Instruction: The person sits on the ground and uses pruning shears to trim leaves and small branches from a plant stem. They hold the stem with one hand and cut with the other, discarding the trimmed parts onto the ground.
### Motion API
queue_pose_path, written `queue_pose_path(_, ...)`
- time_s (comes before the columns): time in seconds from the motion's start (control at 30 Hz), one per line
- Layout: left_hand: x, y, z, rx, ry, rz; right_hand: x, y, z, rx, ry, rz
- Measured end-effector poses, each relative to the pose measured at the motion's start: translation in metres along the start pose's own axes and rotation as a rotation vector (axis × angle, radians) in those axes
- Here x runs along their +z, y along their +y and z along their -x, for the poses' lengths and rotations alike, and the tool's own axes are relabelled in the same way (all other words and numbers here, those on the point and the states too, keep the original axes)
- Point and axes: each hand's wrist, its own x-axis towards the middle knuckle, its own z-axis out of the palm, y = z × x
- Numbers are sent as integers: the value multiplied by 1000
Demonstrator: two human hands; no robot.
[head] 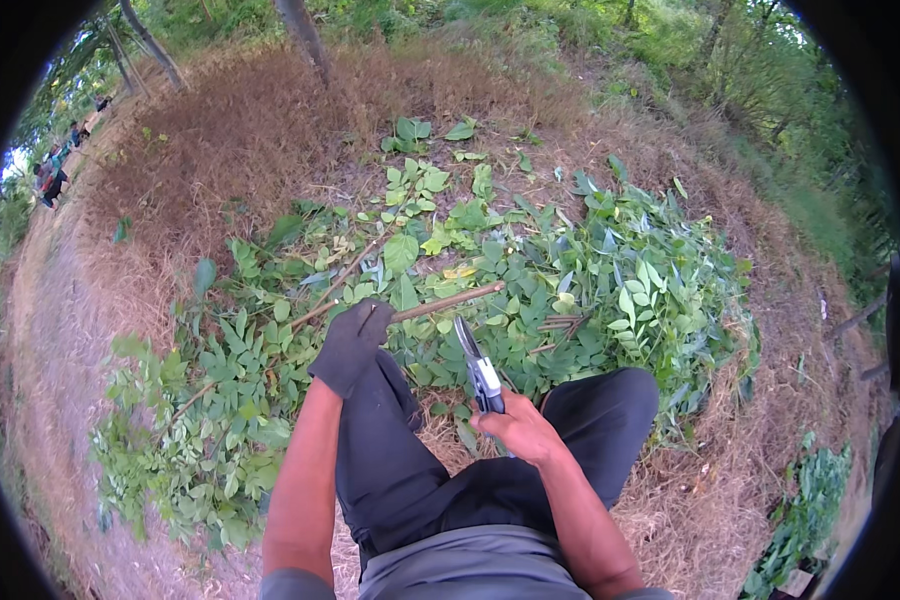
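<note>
My left hand [354, 341], in a dark glove, grips a thin brown branch [450, 301] whose bare end points up and right. My bare right hand [521, 427] is closed around the handles of a pair of pruning shears [482, 371]. The blades point up and sit just below the branch's bare end, apart from it. Below both hands spreads a layer of cut leafy stems [420, 270]. Several short cut sticks [562, 324] lie on the leaves right of the shears. The leafy far part of the branch is partly hidden behind my left hand.
A thicker heap of leafy cuttings [667, 285] lies to the right. Dry brown grass [217, 127] surrounds the leaves, with tree trunks [304, 37] beyond. Several people [51, 176] sit far off at the left edge. More greenery [802, 510] lies at lower right.
</note>
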Motion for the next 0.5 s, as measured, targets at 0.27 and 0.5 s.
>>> queue_pose_path(0.27, 1, -5, 2, -23, -13, -18, 14, -26, -4, -13, 15, 40)
queue_pose_path(0.5, 1, -2, 1, -48, -92, -33, 17, -26, -18, -13, 60, 68)
